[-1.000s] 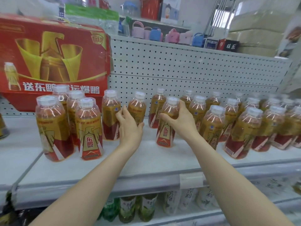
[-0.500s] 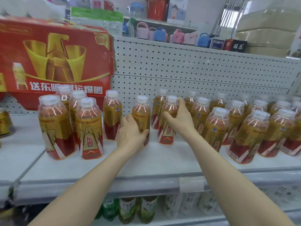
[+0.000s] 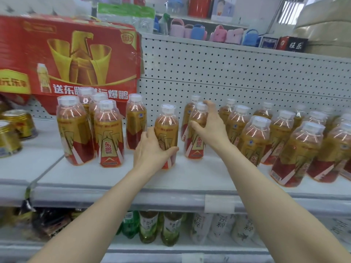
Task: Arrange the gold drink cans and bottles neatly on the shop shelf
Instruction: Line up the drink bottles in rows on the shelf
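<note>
Several gold-and-red drink bottles with white caps stand on the white shelf (image 3: 190,179). My left hand (image 3: 152,150) grips the lower part of one bottle (image 3: 167,128) near the shelf's middle. My right hand (image 3: 212,128) wraps around the neighbouring bottle (image 3: 196,147), whose label faces me. A cluster of bottles (image 3: 108,133) stands to the left, a single one (image 3: 135,120) behind it, and a crowded group (image 3: 292,149) fills the right side. Gold cans (image 3: 17,122) sit at the far left.
A red and gold carton (image 3: 72,57) leans against the perforated back panel (image 3: 228,73) at upper left. The shelf below holds green and white bottles (image 3: 169,228). A blank price tag (image 3: 219,204) hangs on the shelf's front edge. Small bags line the top shelf.
My left hand has left the rear bottle on the left and closed on a bottle further right and forward. My right hand has slid its bottle back and slightly left. The view has shifted left.
</note>
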Demonstrator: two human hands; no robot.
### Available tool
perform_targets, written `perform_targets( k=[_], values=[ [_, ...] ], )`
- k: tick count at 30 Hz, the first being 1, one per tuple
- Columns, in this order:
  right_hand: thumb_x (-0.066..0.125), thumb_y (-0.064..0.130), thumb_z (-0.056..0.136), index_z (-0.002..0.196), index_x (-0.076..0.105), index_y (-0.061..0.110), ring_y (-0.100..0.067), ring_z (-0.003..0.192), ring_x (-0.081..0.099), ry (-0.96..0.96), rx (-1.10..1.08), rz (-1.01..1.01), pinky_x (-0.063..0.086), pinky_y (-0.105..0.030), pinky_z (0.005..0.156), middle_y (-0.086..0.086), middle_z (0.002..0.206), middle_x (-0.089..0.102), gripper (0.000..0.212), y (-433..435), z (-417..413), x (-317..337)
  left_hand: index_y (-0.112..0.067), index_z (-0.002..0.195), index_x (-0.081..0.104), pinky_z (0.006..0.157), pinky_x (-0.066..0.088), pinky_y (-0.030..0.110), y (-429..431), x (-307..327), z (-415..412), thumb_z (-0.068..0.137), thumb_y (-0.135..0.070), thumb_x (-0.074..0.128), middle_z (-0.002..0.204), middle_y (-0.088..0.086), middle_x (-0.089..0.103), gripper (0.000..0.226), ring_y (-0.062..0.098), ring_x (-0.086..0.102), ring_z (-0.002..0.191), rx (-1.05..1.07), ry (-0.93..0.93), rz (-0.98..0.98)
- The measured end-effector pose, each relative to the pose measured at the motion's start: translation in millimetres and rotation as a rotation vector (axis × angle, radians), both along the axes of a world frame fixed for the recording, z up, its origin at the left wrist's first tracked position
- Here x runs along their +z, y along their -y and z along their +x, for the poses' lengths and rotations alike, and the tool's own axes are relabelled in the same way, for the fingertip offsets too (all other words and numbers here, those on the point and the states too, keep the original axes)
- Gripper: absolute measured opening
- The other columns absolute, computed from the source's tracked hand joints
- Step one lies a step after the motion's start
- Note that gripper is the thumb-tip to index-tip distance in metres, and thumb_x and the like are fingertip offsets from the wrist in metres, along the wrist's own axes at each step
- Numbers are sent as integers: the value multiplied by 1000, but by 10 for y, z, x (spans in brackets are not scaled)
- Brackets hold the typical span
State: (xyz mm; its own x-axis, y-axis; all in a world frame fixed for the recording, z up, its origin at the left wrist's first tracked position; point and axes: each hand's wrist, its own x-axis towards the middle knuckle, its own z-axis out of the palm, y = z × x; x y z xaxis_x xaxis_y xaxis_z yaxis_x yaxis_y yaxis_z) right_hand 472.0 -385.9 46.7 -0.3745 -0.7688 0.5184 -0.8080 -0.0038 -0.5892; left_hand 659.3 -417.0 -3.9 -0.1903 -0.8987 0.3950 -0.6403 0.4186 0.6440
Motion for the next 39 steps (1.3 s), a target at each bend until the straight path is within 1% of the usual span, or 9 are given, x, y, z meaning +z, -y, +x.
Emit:
perform_targets(
  k=[4, 7, 10, 13, 16, 19, 25, 30, 39],
  values=[
    [66, 33, 93, 153, 22, 24, -30, 126, 49, -216, -44, -6, 45, -42, 99, -11, 144, 45, 75, -172, 41, 55, -21, 131, 36, 84, 48, 37, -14, -12, -2, 76, -51, 76, 121, 0, 59, 74, 24, 58, 110, -76, -84, 65],
    [65, 21, 94, 146, 41, 14, -28, 120, 50, -520, -73, -269, 50, -40, 95, -10, 130, 54, 59, -468, 53, 154, -20, 128, 38, 81, 47, 35, -45, 15, 15, 76, -49, 77, 117, 0, 62, 72, 25, 60, 104, -78, -114, 82],
    [61, 19, 92, 136, 51, 10, -31, 121, 47, -644, -213, -449, 43, -43, 105, -12, 124, 57, 46, -775, -99, 229, -21, 127, 39, 82, 47, 34, -189, 26, 3, 75, -48, 78, 118, 0, 62, 71, 24, 60, 107, -106, -140, 81],
    [62, 31, 90, 139, 45, 16, -35, 125, 45, -565, -409, -295, 40, -49, 105, -14, 132, 50, 54, -1034, -292, 185, -22, 130, 39, 88, 49, 37, -368, 42, -54, 73, -50, 79, 121, -1, 61, 75, 25, 59, 111, -169, -132, 92],
    [67, 43, 88, 148, 30, 24, -36, 132, 40, -366, -413, -62, 42, -51, 103, -14, 148, 34, 73, -1208, -347, 51, -23, 132, 36, 88, 50, 38, -532, 39, -164, 73, -53, 77, 124, -1, 60, 77, 25, 60, 111, -222, -106, 95],
    [73, 33, 88, 154, 16, 25, -41, 131, 44, -253, -361, -4, 41, -49, 103, -14, 157, 20, 87, -1296, -327, -15, -22, 133, 36, 85, 46, 35, -665, 45, -301, 74, -54, 76, 125, 1, 60, 78, 25, 59, 111, -238, -94, 76],
    [69, 30, 92, 150, 20, 28, -38, 117, 56, -149, -305, 10, 41, -41, 91, -15, 135, 50, 76, -1408, -429, -31, -22, 133, 34, 86, 50, 37, -808, 41, -606, 72, -58, 77, 124, 2, 61, 82, 26, 61, 108, -198, -89, 70],
    [70, 30, 91, 148, 22, 27, -33, 116, 57, -153, -241, 0, 40, -37, 88, -13, 133, 52, 75, -1399, -557, -27, -24, 136, 33, 91, 51, 42, -886, 25, -774, 70, -59, 77, 127, 1, 60, 86, 27, 60, 112, -132, -98, 68],
    [71, 38, 89, 145, 24, 32, -32, 105, 60, -115, -170, -10, 34, -33, 83, -8, 136, 49, 74, -1327, -719, -34, -24, 139, 31, 94, 48, 40, -898, -99, -787, 71, -41, 83, 127, 0, 59, 88, 26, 58, 115, -122, -136, 121]
  ],
)
